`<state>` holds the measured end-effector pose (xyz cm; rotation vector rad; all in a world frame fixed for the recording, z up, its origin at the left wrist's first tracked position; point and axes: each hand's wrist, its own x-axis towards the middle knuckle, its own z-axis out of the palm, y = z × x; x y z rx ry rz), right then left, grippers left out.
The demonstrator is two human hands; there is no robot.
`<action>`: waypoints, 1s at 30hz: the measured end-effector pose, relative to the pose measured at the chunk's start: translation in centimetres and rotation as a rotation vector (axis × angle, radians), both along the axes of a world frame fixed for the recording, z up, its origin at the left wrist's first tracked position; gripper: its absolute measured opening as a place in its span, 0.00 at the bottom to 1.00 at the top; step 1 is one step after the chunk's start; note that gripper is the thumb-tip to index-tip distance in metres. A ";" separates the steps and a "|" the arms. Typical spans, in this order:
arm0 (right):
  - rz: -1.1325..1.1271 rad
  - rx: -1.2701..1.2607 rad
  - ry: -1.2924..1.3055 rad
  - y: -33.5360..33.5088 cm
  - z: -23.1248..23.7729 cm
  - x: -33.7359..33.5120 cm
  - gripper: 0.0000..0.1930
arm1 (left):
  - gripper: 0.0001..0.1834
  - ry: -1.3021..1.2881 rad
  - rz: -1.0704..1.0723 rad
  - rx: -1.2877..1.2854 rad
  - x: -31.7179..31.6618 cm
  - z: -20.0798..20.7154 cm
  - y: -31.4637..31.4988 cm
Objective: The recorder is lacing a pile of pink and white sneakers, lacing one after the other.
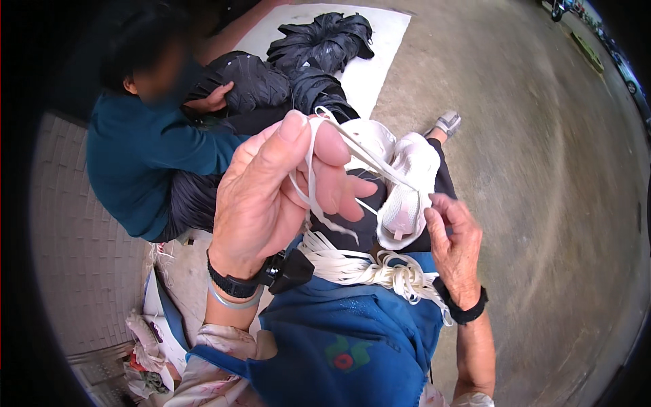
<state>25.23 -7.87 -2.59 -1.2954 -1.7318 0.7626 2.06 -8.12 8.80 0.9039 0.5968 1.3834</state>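
Note:
A thin white shoelace [366, 154] runs from my raised left hand [281, 180] to a white mesh shoe upper [415, 166] over my lap. Thumb and forefinger of the left hand pinch the lace, and its loose end dangles past the palm. At the near right edge of that upper, my right hand [458, 237] is closed with thumb and forefinger gripping the rim by the lace opening. A second white shoe upper [376, 139] lies just left of the first. Across my lap, on the blue apron [339, 319], rests a bundle of white laces [400, 275].
Another person [156, 163] in a dark teal top sits close on my left, a hand on black shoe uppers [247, 85]. More black uppers [325, 41] are heaped on a white sheet [386, 34] ahead. Bags and scraps [146, 346] lie at lower left; concrete floor [542, 203] extends right.

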 end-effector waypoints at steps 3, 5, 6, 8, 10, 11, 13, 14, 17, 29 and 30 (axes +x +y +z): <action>0.073 0.022 -0.078 2.4 2.2 -0.7 0.15 | 0.26 0.145 0.007 0.018 -0.5 1.2 -0.1; 0.213 0.219 -0.179 4.0 2.7 -1.5 0.21 | 0.26 0.193 -0.026 0.017 -0.7 1.7 0.0; 0.212 0.229 -0.176 4.5 2.5 -1.8 0.21 | 0.26 0.236 -0.057 0.008 -0.6 2.2 0.1; 0.421 0.132 -0.100 5.4 1.6 -2.8 0.25 | 0.23 0.334 0.021 0.033 0.3 2.9 -0.2; 0.485 0.159 -0.112 5.7 1.5 -3.5 0.18 | 0.23 0.299 0.027 0.037 0.1 3.1 -0.3; 0.548 0.079 -0.074 5.8 1.2 -3.8 0.14 | 0.23 0.292 0.030 0.049 0.0 3.0 -0.1; 0.575 0.001 -0.064 5.9 0.5 -4.0 0.09 | 0.23 0.280 0.044 0.044 -0.3 2.6 0.3; 0.579 0.007 -0.064 5.8 0.7 -4.0 0.09 | 0.22 0.261 0.055 0.032 -0.3 2.4 0.5; 0.548 -0.124 0.090 5.8 1.5 -3.9 0.07 | 0.23 0.256 0.086 0.013 -1.0 2.5 0.9; 0.427 -0.074 0.092 5.4 6.2 -2.5 0.08 | 0.24 0.277 -0.010 -0.123 -1.7 1.9 2.4; 0.405 -0.048 0.107 5.2 6.7 -2.4 0.08 | 0.24 0.273 -0.010 -0.122 -1.8 1.7 2.4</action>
